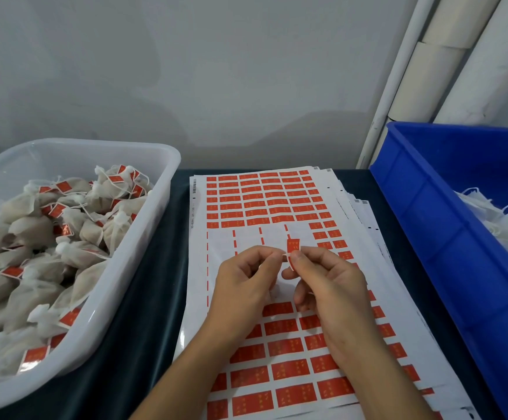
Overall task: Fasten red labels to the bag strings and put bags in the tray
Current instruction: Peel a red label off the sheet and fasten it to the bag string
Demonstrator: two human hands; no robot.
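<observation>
Above the middle of the label sheet (277, 353), both hands meet fingertip to fingertip, and the whole next move hangs on the small gap between them. The right hand (328, 286) pinches a single red label (293, 245) between thumb and forefinger; the label stands nearly upright, its long axis running up and away from the fingers, with most of its red face showing above the grip. The left hand (243, 280) is curled with its thumb and forefinger closed on something thin and pale just beside the label's lower edge, probably the bag string, though it is too fine to be sure. No bag body shows under either hand, so where it hangs I cannot tell.

By my reading, the step in hand is folding or pressing the label round the string. The string end lies to the left of the label and touching or almost touching it, so the right hand is the one placed to close the label over it while the left holds the string taut.

Finished bags (73, 237), each with a red tag, fill the white tray (161, 189) well off to the left on the dark worktop (155, 298), so the left hand is nearer for the drop. A blue bin (446, 237) to the right holds white unlabelled material.
</observation>
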